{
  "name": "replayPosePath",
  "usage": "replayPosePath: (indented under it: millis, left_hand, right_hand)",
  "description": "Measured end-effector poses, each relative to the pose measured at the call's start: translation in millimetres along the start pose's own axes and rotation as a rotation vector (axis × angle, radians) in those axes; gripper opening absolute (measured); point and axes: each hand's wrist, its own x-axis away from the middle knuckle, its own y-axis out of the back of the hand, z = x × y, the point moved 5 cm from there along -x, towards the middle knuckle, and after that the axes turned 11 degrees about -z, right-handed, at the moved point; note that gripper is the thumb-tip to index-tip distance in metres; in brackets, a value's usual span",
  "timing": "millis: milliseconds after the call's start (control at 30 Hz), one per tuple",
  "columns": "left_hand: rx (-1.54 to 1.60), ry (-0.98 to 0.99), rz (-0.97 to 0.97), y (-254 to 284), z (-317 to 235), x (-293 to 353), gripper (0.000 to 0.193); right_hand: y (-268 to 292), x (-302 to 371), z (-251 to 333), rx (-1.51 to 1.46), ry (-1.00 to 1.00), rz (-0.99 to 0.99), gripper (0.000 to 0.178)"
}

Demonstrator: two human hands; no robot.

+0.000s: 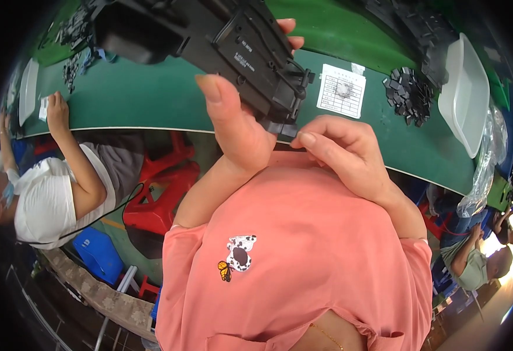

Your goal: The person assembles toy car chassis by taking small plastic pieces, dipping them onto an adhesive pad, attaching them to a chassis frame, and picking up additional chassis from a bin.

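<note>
A large black plastic housing (242,55), with ribs and raised lettering on its side, is held up above the table's near edge. My left hand (236,126) is closed around it, the thumb along the near side and fingertips showing past the far side. At the housing's lower right end, my right hand (344,152) has thumb and index finger pinched together. A small dark piece (288,130) shows at that end, close to the pinched fingertips. Whatever lies between those fingers is too small or hidden to make out.
On the green table (151,96) lie a printed paper form (341,92) and a pile of small black parts (408,96). A white plastic tray (466,96) stands right of them. Red stools (157,202) and a seated co-worker (57,193) are at left.
</note>
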Motion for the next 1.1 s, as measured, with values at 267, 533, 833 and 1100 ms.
replayPosePath:
  millis: [267,533,833,1100]
  left_hand:
    - [-0.117,-0.049,-0.013,-5,-4,3,0.095]
    - [-0.213,-0.083,-0.095,-10,-5,8,0.099]
    - [-0.23,-0.076,-0.082,-12,-5,8,0.1]
    - [-0.02,0.011,-0.099,-4,-1,-7,0.093]
  right_hand:
    - [-4,-7,-5,-0.094,-0.066,0.05,0.016]
    - [-7,-6,-10,-0.094,-0.072,0.045,0.016]
    - [-6,-5,-7,-0.119,-0.099,0.05,0.017]
    - [2,-4,1,-0.074,-0.057,0.045,0.015]
